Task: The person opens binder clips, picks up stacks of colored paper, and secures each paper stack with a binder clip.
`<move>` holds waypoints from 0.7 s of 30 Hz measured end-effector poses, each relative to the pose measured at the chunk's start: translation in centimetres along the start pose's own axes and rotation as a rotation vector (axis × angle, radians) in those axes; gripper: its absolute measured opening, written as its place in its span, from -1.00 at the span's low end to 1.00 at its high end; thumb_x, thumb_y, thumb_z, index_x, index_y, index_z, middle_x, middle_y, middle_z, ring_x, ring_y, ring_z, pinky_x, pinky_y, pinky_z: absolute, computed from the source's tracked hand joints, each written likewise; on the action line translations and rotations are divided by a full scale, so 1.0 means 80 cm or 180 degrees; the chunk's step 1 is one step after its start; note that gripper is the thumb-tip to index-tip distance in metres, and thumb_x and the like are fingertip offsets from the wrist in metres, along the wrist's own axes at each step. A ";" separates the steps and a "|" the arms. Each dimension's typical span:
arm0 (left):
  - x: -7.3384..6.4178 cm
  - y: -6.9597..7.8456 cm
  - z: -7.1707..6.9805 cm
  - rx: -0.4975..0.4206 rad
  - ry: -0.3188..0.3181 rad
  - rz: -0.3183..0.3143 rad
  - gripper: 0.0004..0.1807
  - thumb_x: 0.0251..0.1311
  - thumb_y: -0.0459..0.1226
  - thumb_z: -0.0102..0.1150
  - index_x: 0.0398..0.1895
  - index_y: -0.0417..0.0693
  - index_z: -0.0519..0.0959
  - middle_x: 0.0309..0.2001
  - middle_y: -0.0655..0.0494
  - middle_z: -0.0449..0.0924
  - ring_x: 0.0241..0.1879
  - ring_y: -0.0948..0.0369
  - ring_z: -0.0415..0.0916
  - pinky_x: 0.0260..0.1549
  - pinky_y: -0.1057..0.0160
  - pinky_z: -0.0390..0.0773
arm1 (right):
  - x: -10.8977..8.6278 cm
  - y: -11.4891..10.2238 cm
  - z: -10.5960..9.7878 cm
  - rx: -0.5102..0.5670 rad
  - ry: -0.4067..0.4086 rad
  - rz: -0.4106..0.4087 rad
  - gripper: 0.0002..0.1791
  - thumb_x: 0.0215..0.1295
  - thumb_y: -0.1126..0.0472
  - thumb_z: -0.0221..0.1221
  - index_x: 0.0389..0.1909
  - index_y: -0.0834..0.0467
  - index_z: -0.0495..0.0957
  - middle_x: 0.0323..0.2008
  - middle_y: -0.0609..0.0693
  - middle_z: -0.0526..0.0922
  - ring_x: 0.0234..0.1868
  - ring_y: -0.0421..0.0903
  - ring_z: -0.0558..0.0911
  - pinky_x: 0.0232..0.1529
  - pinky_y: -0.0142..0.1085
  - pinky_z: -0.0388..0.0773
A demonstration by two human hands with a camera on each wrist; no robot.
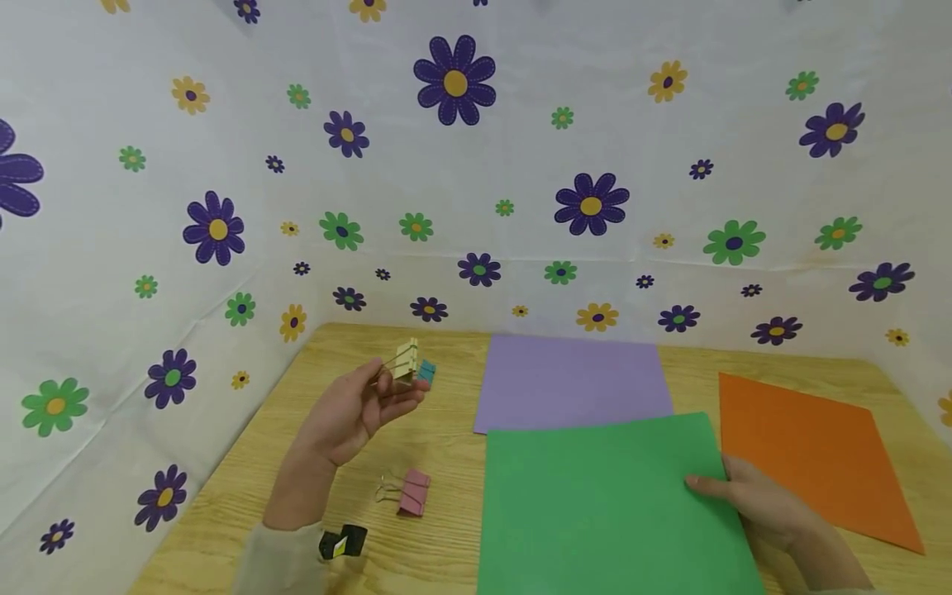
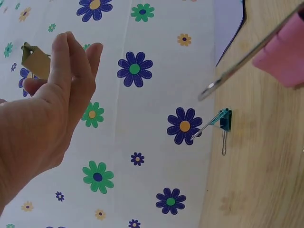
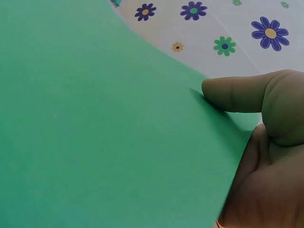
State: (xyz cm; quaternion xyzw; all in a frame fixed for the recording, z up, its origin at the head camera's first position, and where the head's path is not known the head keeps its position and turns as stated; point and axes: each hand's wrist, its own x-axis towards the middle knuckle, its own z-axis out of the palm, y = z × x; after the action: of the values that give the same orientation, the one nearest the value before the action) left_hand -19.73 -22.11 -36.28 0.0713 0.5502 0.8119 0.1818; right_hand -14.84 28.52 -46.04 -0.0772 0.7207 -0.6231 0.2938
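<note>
My left hand (image 1: 349,417) is raised at the left of the table and pinches a pale yellow binder clip (image 1: 406,361) by its wire handle. The clip's body (image 2: 36,62) shows past the fingers in the left wrist view. Just behind it in the head view is a teal binder clip (image 1: 426,373); a pink binder clip (image 1: 414,492) lies nearer. At the right, my right hand (image 1: 766,500) holds a green sheet (image 1: 610,504) by its right edge, thumb (image 3: 232,94) on top and fingers beneath. The sheet overlaps a purple sheet (image 1: 573,380) in the head view.
An orange sheet (image 1: 818,454) lies on the wooden table (image 1: 446,537) at the right. Beside the left sleeve is a small black object (image 1: 343,542) with a yellow mark. A white flower-patterned cloth (image 1: 521,165) hangs behind the table and along its sides.
</note>
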 end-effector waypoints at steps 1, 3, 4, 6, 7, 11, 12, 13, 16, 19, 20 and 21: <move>0.001 -0.001 0.000 -0.0067 0.0006 0.0000 -0.54 0.62 -0.15 -0.43 -0.49 -0.12 0.28 -0.07 -0.18 0.62 -0.05 0.08 0.65 0.04 0.22 0.59 | 0.001 0.001 0.000 0.0047 -0.0040 -0.0002 -0.23 0.54 0.17 -0.01 0.39 0.61 -0.18 0.14 0.14 0.52 0.08 -0.03 0.57 0.05 -0.09 0.58; 0.003 -0.002 0.000 -0.0195 -0.0022 -0.0010 -0.54 0.62 -0.15 -0.43 -0.49 -0.11 0.28 -0.06 -0.19 0.62 -0.05 0.09 0.65 0.04 0.23 0.59 | 0.001 0.001 -0.001 0.0098 -0.0095 -0.0010 -0.28 0.55 0.18 -0.02 0.37 0.61 -0.12 0.08 0.08 0.56 0.06 -0.04 0.59 0.04 -0.10 0.59; 0.004 -0.002 0.000 -0.0252 -0.0051 -0.0014 -0.54 0.62 -0.15 -0.44 -0.49 -0.11 0.28 -0.05 -0.19 0.62 -0.05 0.09 0.65 0.04 0.23 0.59 | 0.002 0.002 -0.001 0.0101 -0.0121 -0.0018 -0.30 0.55 0.19 -0.02 0.36 0.61 -0.09 0.07 0.06 0.57 0.05 -0.04 0.59 0.04 -0.11 0.59; 0.006 -0.003 0.000 -0.0395 -0.0127 -0.0022 -0.54 0.63 -0.15 -0.44 -0.50 -0.12 0.28 -0.03 -0.21 0.62 -0.02 0.09 0.65 0.05 0.24 0.58 | 0.002 0.003 -0.001 0.0102 -0.0159 -0.0030 -0.33 0.55 0.20 -0.02 0.34 0.62 -0.06 0.05 0.05 0.58 0.04 -0.05 0.60 0.03 -0.14 0.60; 0.007 -0.003 0.000 -0.0478 -0.0168 -0.0025 -0.54 0.63 -0.15 -0.43 -0.50 -0.12 0.28 -0.03 -0.22 0.62 0.00 0.08 0.65 0.05 0.24 0.58 | 0.003 0.004 -0.001 0.0115 -0.0173 -0.0027 -0.34 0.54 0.21 -0.01 0.33 0.62 -0.03 0.04 0.05 0.59 0.04 -0.04 0.60 0.03 -0.14 0.60; 0.010 -0.005 -0.002 -0.0817 -0.0256 -0.0016 -0.55 0.62 -0.15 -0.41 -0.49 -0.12 0.29 -0.05 -0.24 0.63 0.06 0.02 0.63 0.07 0.23 0.56 | 0.005 0.006 0.000 0.0177 -0.0221 -0.0044 -0.40 0.47 0.27 0.07 0.30 0.59 0.09 0.02 0.05 0.62 0.02 -0.03 0.62 0.03 -0.15 0.61; 0.011 -0.006 -0.002 -0.0889 -0.0255 -0.0007 -0.55 0.62 -0.15 -0.41 -0.48 -0.12 0.29 -0.06 -0.24 0.63 0.06 0.01 0.63 0.08 0.22 0.56 | 0.006 0.006 -0.001 0.0199 -0.0260 -0.0079 -0.42 0.46 0.29 0.08 0.29 0.57 0.12 0.02 0.05 0.62 0.02 -0.03 0.63 0.02 -0.16 0.62; 0.011 -0.006 -0.003 -0.0957 -0.0252 0.0003 -0.55 0.62 -0.15 -0.42 -0.48 -0.12 0.30 -0.07 -0.24 0.62 0.06 0.00 0.63 0.08 0.23 0.56 | 0.006 0.006 -0.001 0.0244 -0.0325 -0.0115 -0.45 0.45 0.32 0.08 0.29 0.55 0.17 0.02 0.06 0.64 0.01 -0.02 0.64 0.02 -0.15 0.62; 0.012 -0.007 -0.005 -0.1128 -0.0222 0.0030 -0.54 0.62 -0.15 -0.46 -0.45 -0.13 0.31 -0.07 -0.25 0.55 0.06 0.00 0.63 0.12 0.24 0.53 | 0.008 0.005 -0.002 0.0407 -0.0573 -0.0247 -0.58 0.43 0.39 0.07 0.25 0.41 0.35 0.01 0.09 0.68 -0.02 0.00 0.69 -0.01 -0.15 0.64; 0.014 -0.007 -0.006 -0.1200 -0.0118 0.0032 -0.57 0.61 -0.14 -0.44 -0.42 -0.13 0.30 -0.05 -0.24 0.48 0.04 0.02 0.63 0.15 0.25 0.51 | 0.011 0.002 -0.003 0.0571 -0.0800 -0.0348 -0.65 0.44 0.44 0.02 0.19 0.23 0.50 0.02 0.07 0.70 -0.02 -0.01 0.70 -0.02 -0.15 0.64; 0.015 -0.007 -0.006 -0.1201 -0.0053 0.0029 -0.59 0.61 -0.14 -0.41 -0.41 -0.13 0.30 -0.05 -0.24 0.48 0.04 0.03 0.64 0.15 0.25 0.50 | 0.011 0.001 -0.002 0.0600 -0.0841 -0.0378 -0.65 0.44 0.45 0.00 0.17 0.19 0.52 0.03 0.06 0.69 -0.01 -0.01 0.70 -0.01 -0.15 0.64; 0.015 -0.007 -0.006 -0.1175 0.0018 0.0021 -0.60 0.60 -0.13 -0.38 -0.41 -0.12 0.30 -0.05 -0.22 0.47 0.03 0.04 0.64 0.15 0.25 0.50 | 0.012 -0.001 -0.002 0.0610 -0.0873 -0.0424 -0.64 0.45 0.45 -0.01 0.17 0.16 0.53 0.05 0.05 0.69 0.01 -0.02 0.69 0.01 -0.16 0.63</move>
State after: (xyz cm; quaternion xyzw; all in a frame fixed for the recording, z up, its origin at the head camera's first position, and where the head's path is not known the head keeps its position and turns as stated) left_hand -20.87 -21.86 -37.08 0.0362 0.3922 0.8998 0.1876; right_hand -15.72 28.19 -46.28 -0.1807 0.6045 -0.6906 0.3534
